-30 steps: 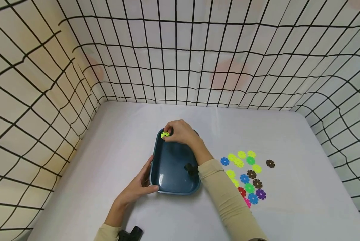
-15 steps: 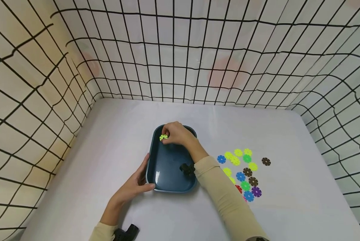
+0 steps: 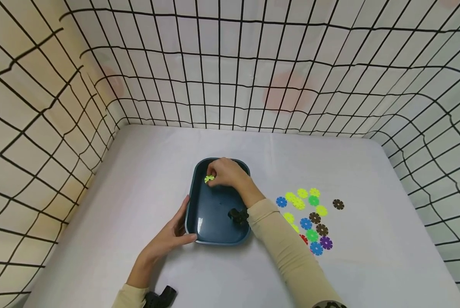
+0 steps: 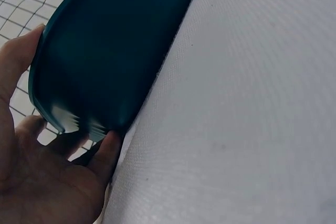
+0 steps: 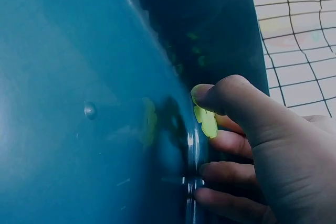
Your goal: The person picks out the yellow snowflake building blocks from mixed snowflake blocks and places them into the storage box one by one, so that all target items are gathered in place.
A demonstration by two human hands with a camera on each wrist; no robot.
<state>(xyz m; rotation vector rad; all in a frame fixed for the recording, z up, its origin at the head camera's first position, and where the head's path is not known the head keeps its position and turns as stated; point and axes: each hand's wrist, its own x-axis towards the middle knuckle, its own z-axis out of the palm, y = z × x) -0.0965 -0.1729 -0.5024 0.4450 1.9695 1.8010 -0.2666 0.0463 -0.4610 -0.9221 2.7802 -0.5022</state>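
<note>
My right hand [image 3: 227, 173] is inside the dark blue tray [image 3: 218, 214], near its far left corner. Thumb and fingers pinch a yellow notched plastic disc [image 3: 209, 179], tilted on edge; the right wrist view shows this disc [image 5: 206, 120] close over the tray floor, its reflection beside it. At the tray's near left corner, my left hand [image 3: 168, 239] grips the tray, with the thumb on the front rim and the fingers along the left side. In the left wrist view the fingertips [image 4: 109, 142] press against the tray's outer wall [image 4: 113, 56].
To the right of the tray lie several loose notched discs: yellow, blue [image 3: 305, 223], green [image 3: 312, 235], brown [image 3: 338, 204], purple [image 3: 326, 243] and red. My right sleeve [image 3: 287, 252] partly covers them. Black wire mesh [image 3: 230, 81] borders the white table [image 3: 149, 162].
The right hand, pinching the yellow disc, has moved slightly nearer and away from the tray's far left corner. The left hand keeps its grip. The whole view has shifted slightly.
</note>
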